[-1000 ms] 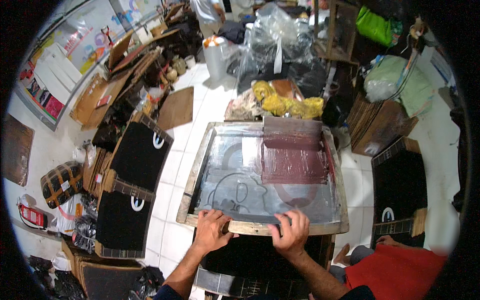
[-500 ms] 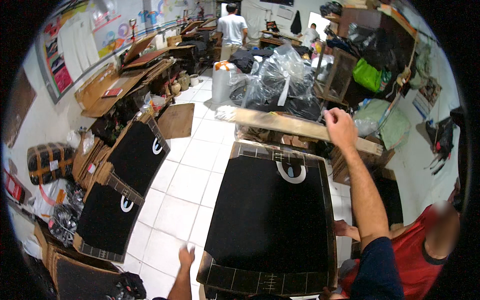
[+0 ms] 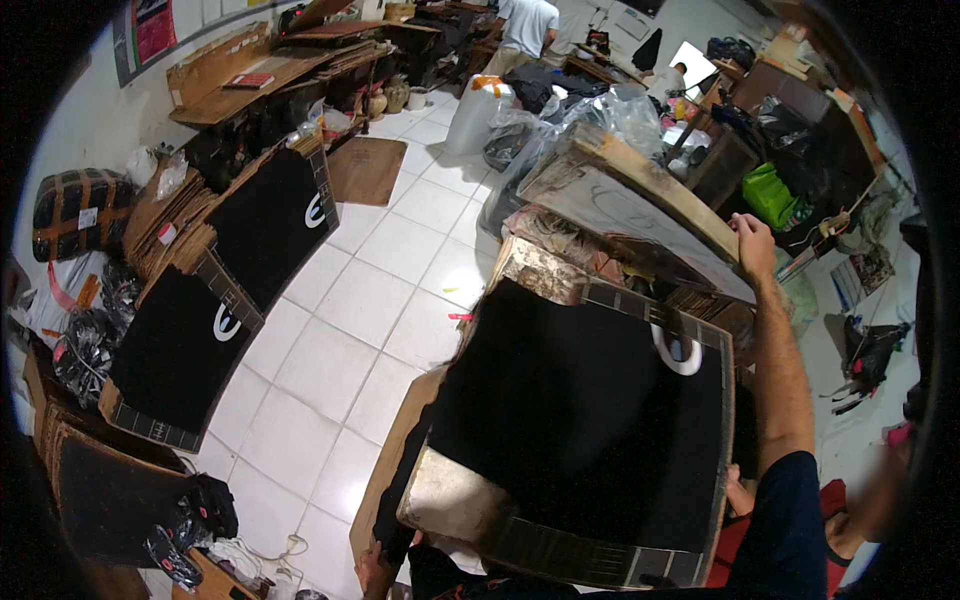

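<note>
My right hand (image 3: 752,240) grips the wooden edge of the raised, tilted screen frame (image 3: 715,220), whose greyish face shows dark outlines. Below it, a board covered in black fabric (image 3: 560,400), with a white oval print (image 3: 678,360) at its upper right, lies askew over another board (image 3: 385,480) that shows along its left side. My left hand (image 3: 374,566), low in the view, has its fingers closed on that lower board's left edge. The upper board's pale, worn corners (image 3: 455,485) are exposed.
Fabric-covered boards (image 3: 175,360) lean on cardboard stacks at left, beside wrapped bundles (image 3: 80,215). A co-worker in red (image 3: 832,515) is close at right, a hand (image 3: 738,490) at the board. Plastic bags (image 3: 620,115) and a person in white (image 3: 522,25) are behind.
The screen has swung up and back in my right hand, uncovering the black board, which now sits askew. My left hand left the frame and moved down to the board's edge.
</note>
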Tool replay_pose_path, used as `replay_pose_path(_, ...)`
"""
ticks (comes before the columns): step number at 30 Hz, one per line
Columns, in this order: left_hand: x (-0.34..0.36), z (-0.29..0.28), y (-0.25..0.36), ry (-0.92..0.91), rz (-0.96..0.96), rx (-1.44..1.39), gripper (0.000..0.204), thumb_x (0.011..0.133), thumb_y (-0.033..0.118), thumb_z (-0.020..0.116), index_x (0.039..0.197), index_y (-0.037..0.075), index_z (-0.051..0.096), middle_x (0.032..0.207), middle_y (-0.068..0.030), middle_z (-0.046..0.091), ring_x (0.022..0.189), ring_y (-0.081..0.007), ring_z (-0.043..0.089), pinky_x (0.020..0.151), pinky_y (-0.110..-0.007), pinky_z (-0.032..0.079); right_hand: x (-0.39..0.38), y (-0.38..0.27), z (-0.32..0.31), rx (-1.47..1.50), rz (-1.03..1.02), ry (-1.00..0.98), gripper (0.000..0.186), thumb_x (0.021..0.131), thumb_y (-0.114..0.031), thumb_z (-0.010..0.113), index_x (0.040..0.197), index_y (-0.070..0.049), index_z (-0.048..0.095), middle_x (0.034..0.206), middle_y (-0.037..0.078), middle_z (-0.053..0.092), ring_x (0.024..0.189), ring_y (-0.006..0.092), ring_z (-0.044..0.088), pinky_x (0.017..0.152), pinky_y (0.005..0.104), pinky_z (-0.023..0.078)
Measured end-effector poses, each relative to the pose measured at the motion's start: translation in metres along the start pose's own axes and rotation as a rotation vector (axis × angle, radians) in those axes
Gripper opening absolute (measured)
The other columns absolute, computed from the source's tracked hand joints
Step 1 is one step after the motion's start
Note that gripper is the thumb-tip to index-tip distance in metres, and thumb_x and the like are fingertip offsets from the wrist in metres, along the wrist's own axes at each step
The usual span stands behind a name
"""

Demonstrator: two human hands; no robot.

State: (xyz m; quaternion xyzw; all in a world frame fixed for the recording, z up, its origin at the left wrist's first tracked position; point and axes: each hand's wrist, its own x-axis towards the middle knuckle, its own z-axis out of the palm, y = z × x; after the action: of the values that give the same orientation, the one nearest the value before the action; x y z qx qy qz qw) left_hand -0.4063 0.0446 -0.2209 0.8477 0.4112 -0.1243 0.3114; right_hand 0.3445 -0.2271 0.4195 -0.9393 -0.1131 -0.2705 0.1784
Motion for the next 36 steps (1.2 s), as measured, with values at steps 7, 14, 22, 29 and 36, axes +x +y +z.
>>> replay_pose_path(7, 0.001, -0.016, -0.004, -0.032, 0.044, -0.087, 0.045, 0.093, 0.026, 0.065, 0.133, 0.006, 0.057, 0.109, -0.0213, 0.067, 0.097, -0.0451, 0.066, 0.083, -0.055, 0.052, 0.008, -0.004, -0.003, -0.029, 0.027, -0.027, 0.046, 0.098, -0.047, 0.054, 0.1, -0.007, 0.075, 0.091, 0.015, 0.072, 0.089, 0.0315, 0.068, 0.084, 0.0424, 0.049)
replay_pose_path(14, 0.028, -0.045, 0.009, 0.373, -0.172, 0.166, 0.019, 0.096, 0.024, 0.055, 0.097, 0.009, 0.067, 0.086, -0.0158, 0.069, 0.08, -0.0391, 0.067, 0.069, -0.05, 0.052, 0.004, -0.014, -0.006, -0.056, 0.081, -0.047, 0.046, 0.095, -0.05, 0.056, 0.108, -0.01, 0.077, 0.107, 0.017, 0.076, 0.105, 0.0363, 0.07, 0.089, 0.0434, 0.051)
replay_pose_path(22, 0.095, -0.335, 0.139, 0.937, -0.038, 0.402, 0.024, 0.098, 0.021, 0.057, 0.087, 0.012, 0.076, 0.083, -0.0154, 0.074, 0.075, -0.0369, 0.072, 0.069, -0.05, 0.054, 0.013, -0.024, -0.007, -0.078, 0.116, -0.057, 0.05, 0.093, -0.057, 0.053, 0.117, -0.018, 0.076, 0.119, 0.017, 0.074, 0.115, 0.0392, 0.067, 0.098, 0.0478, 0.051)
replay_pose_path(29, -0.123, -0.582, 0.132, 1.194, -0.113, 0.313, 0.036, 0.103, 0.036, 0.062, 0.112, 0.003, 0.074, 0.103, -0.0164, 0.076, 0.095, -0.031, 0.072, 0.085, -0.042, 0.053, 0.036, -0.015, 0.0, -0.042, 0.039, -0.073, 0.058, 0.092, -0.058, 0.049, 0.129, -0.02, 0.073, 0.129, 0.018, 0.071, 0.12, 0.0402, 0.066, 0.103, 0.0514, 0.05)
replay_pose_path(36, -0.2, -0.673, 0.004, 1.255, 0.009, -0.03, 0.047, 0.107, 0.035, 0.058, 0.077, -0.001, 0.054, 0.071, 0.003, 0.048, 0.07, -0.011, 0.039, 0.061, -0.033, 0.034, 0.045, -0.012, 0.007, -0.031, 0.036, -0.046, 0.058, 0.093, -0.059, 0.049, 0.129, -0.02, 0.073, 0.13, 0.017, 0.07, 0.122, 0.0389, 0.065, 0.105, 0.0509, 0.049)
